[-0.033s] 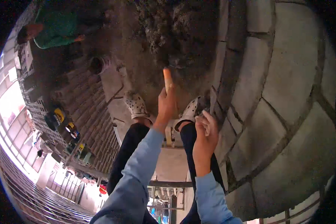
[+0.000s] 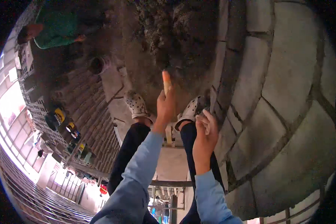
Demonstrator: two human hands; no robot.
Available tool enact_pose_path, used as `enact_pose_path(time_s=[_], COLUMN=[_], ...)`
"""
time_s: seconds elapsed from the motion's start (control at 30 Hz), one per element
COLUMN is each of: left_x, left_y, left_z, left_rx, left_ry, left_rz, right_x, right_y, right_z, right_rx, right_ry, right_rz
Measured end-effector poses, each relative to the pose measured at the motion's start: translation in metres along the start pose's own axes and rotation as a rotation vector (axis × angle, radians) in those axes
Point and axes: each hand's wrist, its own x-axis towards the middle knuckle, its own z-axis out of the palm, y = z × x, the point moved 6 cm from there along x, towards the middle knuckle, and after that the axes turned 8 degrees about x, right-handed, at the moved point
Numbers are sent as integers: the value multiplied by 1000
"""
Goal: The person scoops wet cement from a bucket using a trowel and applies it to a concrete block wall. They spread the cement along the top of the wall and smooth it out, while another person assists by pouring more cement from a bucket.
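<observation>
While the left hand clamps its fingers round an orange-tipped handle below the rough mortar heap, the right hand bends its fingers, grip unclear. Perforated clogs, mortared slabs and a green-shirted person surround them.

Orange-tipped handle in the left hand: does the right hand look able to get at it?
Probably yes: between the right hand and the protruding end of the orange-tipped handle, nothing seems to block the way, though the left hand grips the nearer part.
</observation>
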Motion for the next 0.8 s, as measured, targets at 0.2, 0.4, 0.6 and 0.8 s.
enact_pose_path(time_s=[0.2,0.4,0.6,0.8], left_x=[-84,-47,-52,29], left_y=[31,18,55,39], left_z=[-30,-16,-25,-17], left_rx=[508,837,526,175], left_ry=[269,620,420,39], left_rz=[144,326,122,71], right_x=[-6,-11,-4,-10], right_y=[1,-3,11,9], right_z=[1,4,-6,5], right_rx=[-27,10,-16,7], right_ry=[-2,11,11,6], right_rz=[49,34,37,54])
